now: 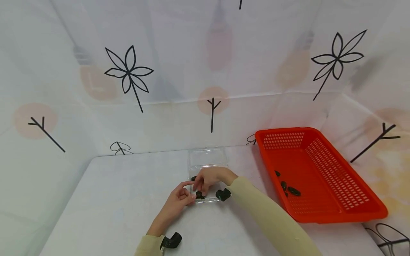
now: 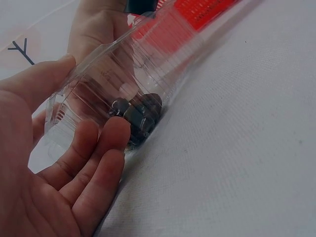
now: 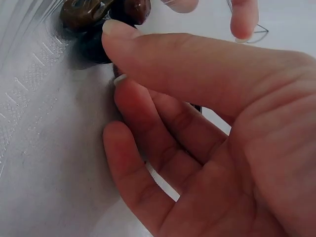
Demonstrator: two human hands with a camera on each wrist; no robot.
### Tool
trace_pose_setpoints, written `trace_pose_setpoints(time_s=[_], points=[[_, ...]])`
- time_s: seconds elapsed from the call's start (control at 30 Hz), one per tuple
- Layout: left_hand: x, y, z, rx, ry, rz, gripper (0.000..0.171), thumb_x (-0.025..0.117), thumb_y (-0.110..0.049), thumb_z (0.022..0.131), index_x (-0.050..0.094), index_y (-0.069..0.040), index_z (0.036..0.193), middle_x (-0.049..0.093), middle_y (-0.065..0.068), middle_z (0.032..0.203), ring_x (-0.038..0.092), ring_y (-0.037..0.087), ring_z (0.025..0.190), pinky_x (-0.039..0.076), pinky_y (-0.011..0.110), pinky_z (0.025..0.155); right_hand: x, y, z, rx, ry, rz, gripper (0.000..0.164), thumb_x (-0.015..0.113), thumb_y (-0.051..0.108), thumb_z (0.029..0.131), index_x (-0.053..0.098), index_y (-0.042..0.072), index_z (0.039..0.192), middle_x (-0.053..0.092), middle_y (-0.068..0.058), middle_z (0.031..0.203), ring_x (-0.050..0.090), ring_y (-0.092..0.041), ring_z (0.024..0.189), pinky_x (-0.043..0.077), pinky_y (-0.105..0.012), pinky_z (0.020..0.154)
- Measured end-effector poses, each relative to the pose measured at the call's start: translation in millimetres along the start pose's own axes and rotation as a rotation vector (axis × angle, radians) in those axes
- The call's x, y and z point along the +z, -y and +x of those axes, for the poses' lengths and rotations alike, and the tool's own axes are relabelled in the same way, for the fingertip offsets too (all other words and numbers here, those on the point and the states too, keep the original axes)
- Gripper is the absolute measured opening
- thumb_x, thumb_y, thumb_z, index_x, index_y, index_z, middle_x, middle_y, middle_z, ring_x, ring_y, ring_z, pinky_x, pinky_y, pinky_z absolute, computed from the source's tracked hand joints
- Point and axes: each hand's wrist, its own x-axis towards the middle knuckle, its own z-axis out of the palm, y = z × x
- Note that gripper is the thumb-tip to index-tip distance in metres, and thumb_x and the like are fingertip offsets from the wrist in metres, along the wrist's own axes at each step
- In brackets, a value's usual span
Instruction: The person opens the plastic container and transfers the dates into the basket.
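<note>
A clear hinged plastic box (image 1: 209, 200) lies on the table, its lid (image 1: 207, 156) folded back. My left hand (image 1: 179, 196) holds the near left of the box, with the thumb along the rim and fingers curled against the outer wall in the left wrist view. Dark glossy rounded pieces (image 2: 145, 111) are clustered in one end of the box; their kind is unclear. My right hand (image 1: 209, 177) reaches inside, thumb and index finger pinching one dark piece (image 3: 91, 47). Beside it in the right wrist view sits a brownish piece (image 3: 81, 15).
To the right stands a red perforated plastic basket (image 1: 320, 192), with several dark elongated pieces (image 1: 293, 191) near its left side. White patterned cloth (image 1: 173, 81) hangs behind the white-covered table (image 1: 112, 206). Each wrist wears a small black camera (image 1: 172, 240).
</note>
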Motion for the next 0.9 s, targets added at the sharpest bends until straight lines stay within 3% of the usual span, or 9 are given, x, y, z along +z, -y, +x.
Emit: trace_pose_setpoints(time_s=[0.37,0.9], points=[[-1.2,3.4,-0.4,0.005,-0.001,-0.018,0.049,0.07,-0.012,0.094,0.051,-0.008,0.139,0.06,0.008,0.084,0.067,0.02,0.078,0.052,0.028,0.073,2.9,7.1,5.1,0.038,0.018,-0.097,0.025,0.084,0.001,0.075,0.078,0.022,0.089,0.068,0.009,0.078,0.056,-0.004,0.074,0.045,-0.022,0.073],[-0.6,-1.3,-0.4,-0.004,0.002,-0.021,0.049,0.069,-0.012,0.095,0.05,-0.007,0.139,0.059,0.007,0.085,0.067,0.021,0.08,0.052,0.028,0.074,-1.9,2.0,1.4,-0.012,0.042,-0.01,0.027,0.082,-0.005,0.075,0.072,0.016,0.088,0.067,0.004,0.079,0.057,-0.008,0.073,0.045,-0.023,0.07]])
